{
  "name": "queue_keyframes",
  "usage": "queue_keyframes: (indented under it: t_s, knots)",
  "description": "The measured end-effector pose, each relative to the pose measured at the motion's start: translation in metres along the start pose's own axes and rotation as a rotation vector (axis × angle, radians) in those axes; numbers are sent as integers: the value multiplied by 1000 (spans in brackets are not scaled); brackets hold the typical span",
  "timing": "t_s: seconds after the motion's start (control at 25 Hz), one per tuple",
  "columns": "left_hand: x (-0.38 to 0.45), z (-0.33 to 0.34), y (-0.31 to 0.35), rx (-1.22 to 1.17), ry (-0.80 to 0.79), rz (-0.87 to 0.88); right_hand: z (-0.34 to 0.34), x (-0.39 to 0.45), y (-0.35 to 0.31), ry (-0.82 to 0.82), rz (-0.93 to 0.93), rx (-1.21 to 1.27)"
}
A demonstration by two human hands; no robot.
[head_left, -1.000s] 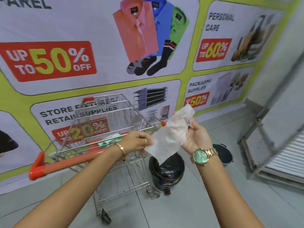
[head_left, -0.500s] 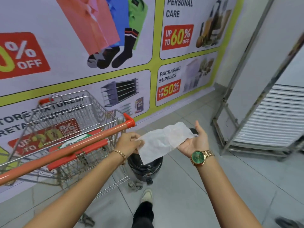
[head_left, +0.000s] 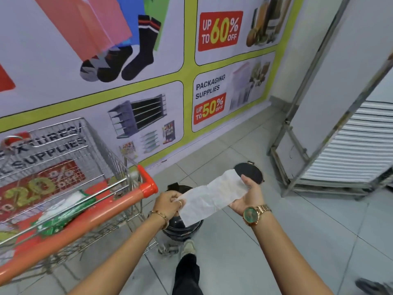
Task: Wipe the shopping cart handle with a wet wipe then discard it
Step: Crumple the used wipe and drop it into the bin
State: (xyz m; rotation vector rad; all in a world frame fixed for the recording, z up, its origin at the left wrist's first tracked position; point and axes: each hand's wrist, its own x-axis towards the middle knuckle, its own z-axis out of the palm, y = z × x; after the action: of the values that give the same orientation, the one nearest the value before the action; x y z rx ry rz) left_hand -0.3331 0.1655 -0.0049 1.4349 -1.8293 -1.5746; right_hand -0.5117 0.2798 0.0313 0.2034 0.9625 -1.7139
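Just right of the orange plastic cart handle (head_left: 95, 219), a white rectangular wet wipe (head_left: 212, 196) stretches between both hands. The left hand (head_left: 168, 204) pinches one end with curled fingers, and the right hand (head_left: 246, 199), palm-up, clamps the other under its thumb, above a round black bin (head_left: 180, 231).

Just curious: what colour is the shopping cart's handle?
The cart handle is orange, clearest in the head view.

Bin (head_left: 180, 229) is mostly covered by the wipe (head_left: 212, 196) and left hand (head_left: 168, 204). Cart (head_left: 102, 145) runs off the left edge and it's blurry, so can't read the label on the green pack (head_left: 63, 212). Shoe (head_left: 374, 286) bottom right is cropped.
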Motion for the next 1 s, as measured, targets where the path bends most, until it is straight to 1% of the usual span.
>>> queue_keyframes:
  t_s: [0.16,0.28,0.44,0.52,0.6,0.64,0.72,0.8,0.84,0.92,0.96,1.0]
  knots:
    - [59,4,-12,-42,36,-140,15,65,3,157,87,-138]
    - [98,7,-24,-92,108,-255,23,109,15,265,133,-285]
    - [134,9,-37,-264,245,-400,28,159,35,378,166,-428]
    - [146,10,-48,-322,299,-452,23,183,44,438,144,-581]
    - [157,13,-59,-342,339,-513,22,200,51,473,170,-749]
    - [164,14,-66,-339,348,-551,22,207,54,490,175,-787]
    - [173,17,-73,-368,342,-620,16,224,63,484,193,-846]
    - [180,18,-76,-440,339,-663,17,240,77,526,184,-842]
    - [184,18,-78,-494,342,-687,18,251,81,521,195,-819]
    - [193,18,-85,-520,336,-717,17,269,89,505,208,-870]
    - [197,19,-89,-508,312,-720,16,278,91,471,301,-854]
    - [202,21,-94,-488,277,-713,16,284,95,414,297,-1006]
